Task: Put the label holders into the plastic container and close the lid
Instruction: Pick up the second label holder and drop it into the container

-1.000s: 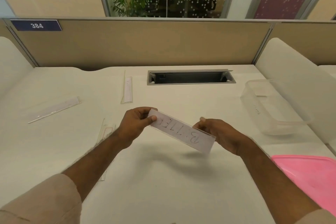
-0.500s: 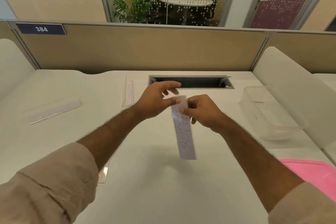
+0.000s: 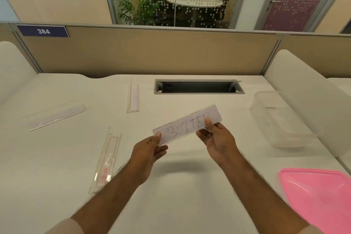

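Note:
A clear label holder with a white card reading BUTTER [image 3: 187, 124] is held above the middle of the white desk, writing upright and facing me. My left hand [image 3: 150, 150] pinches its lower left corner and my right hand [image 3: 218, 138] grips its right part. The clear plastic container [image 3: 281, 119] stands uncovered at the right, apart from my hands. Its pink lid [image 3: 319, 195] lies at the near right. Three more label holders lie on the desk: one at the far left [image 3: 55, 117], one with red print [image 3: 106, 163] and one farther back [image 3: 133, 98].
A dark cable slot [image 3: 198, 87] is sunk into the desk at the back. Beige partition walls [image 3: 152, 51] close the back, and white rounded side panels [image 3: 303, 89] flank the desk on both sides.
The held label holder has turned from upside down, through vertical, to upright with BUTTER readable. Both hands shifted their grip, and the left hand moved from the top end to the lower left corner.

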